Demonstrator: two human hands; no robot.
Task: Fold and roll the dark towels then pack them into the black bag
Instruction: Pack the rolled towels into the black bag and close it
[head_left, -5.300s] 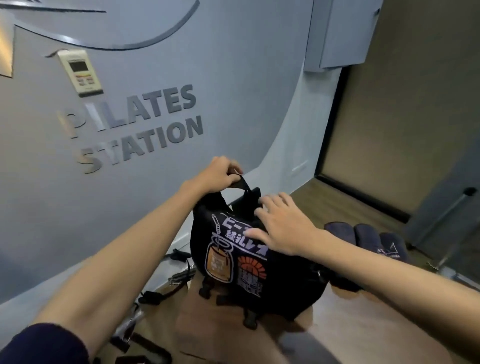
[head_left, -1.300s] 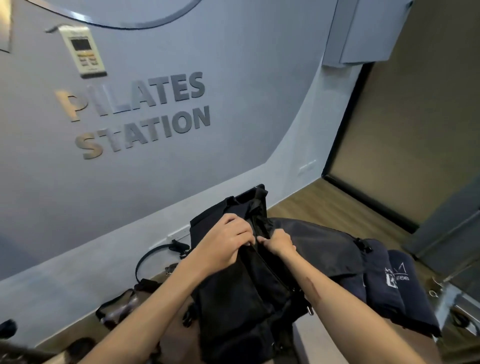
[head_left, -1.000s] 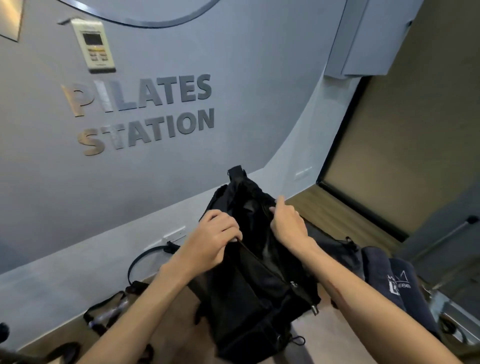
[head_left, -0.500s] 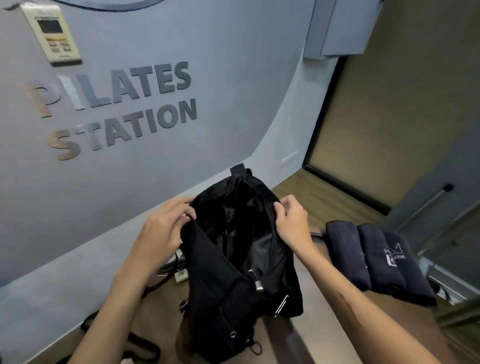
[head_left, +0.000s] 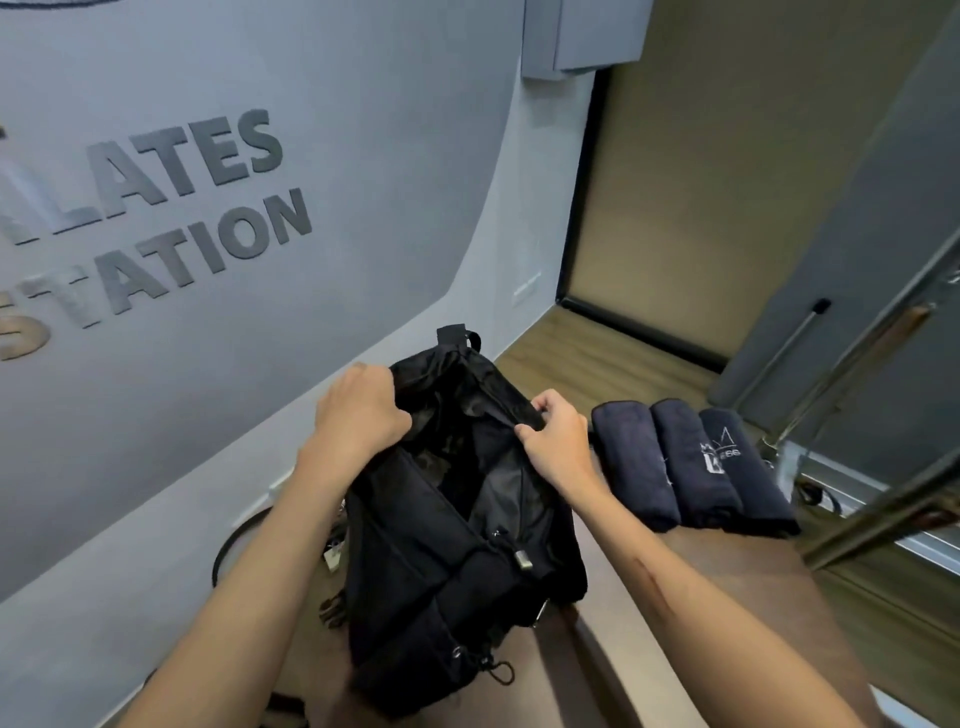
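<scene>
The black bag (head_left: 415, 582) lies on a brown bench (head_left: 727, 587) with its top unzipped and its dark inside showing. My left hand (head_left: 358, 415) grips the left rim of the opening. My right hand (head_left: 558, 441) grips the right rim, and the two hold the mouth spread wide. Three rolled dark navy towels (head_left: 685, 467) lie side by side on the bench just right of my right hand; the right one carries a white logo.
A grey wall with raised lettering (head_left: 156, 218) stands close behind the bag. Black straps and a cable (head_left: 234, 540) lie left of the bag. Metal frame bars (head_left: 857, 395) slant at the right, beside wooden flooring (head_left: 597, 353).
The bag was turned, unzipped and pulled open. In the last half second my hands spread its mouth a little wider, and the view came closer.
</scene>
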